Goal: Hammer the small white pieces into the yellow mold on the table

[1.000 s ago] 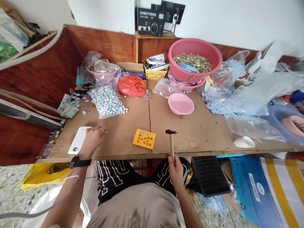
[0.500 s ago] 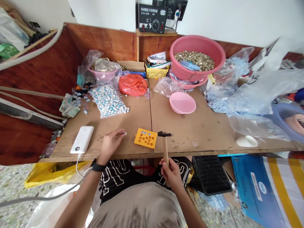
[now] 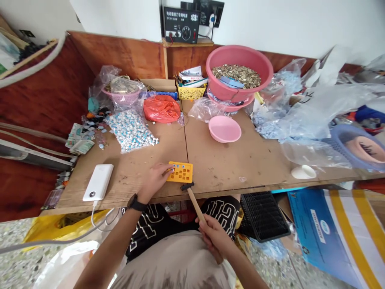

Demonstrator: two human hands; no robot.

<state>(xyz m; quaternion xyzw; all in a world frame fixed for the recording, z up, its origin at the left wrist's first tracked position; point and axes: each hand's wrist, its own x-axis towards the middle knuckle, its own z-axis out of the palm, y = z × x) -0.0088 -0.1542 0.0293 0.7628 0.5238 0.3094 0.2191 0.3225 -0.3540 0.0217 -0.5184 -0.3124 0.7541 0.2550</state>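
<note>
A yellow tray (image 3: pixel 181 179) with rows of small square holes lies near the bench's front edge; a few blue-and-white pieces (image 3: pixel 178 166) sit in its top row. My left hand (image 3: pixel 155 179) is at the tray's left side, fingertips pinched on a small blue-and-white piece over the holes. The fingers partly hide that piece. My right hand (image 3: pixel 212 233) is closed round the wooden handle of a hammer (image 3: pixel 197 204). Its black head is at the tray's lower edge; I cannot tell whether they touch. Left of the tray lies a clear bag of blue-and-white pieces (image 3: pixel 130 130).
A white power bank (image 3: pixel 98 182) with a cable lies at the left. Behind are a pink bowl (image 3: pixel 225 129), a large pink tub (image 3: pixel 240 94) of metal bits and a red bag (image 3: pixel 161 109). Plastic bags (image 3: pixel 313 116) and a white cup (image 3: pixel 303 172) are at the right.
My left hand has moved right to the yellow tray with the small piece. The hammer has tilted, its head lowered left toward the tray's lower edge. The view has shifted slightly.
</note>
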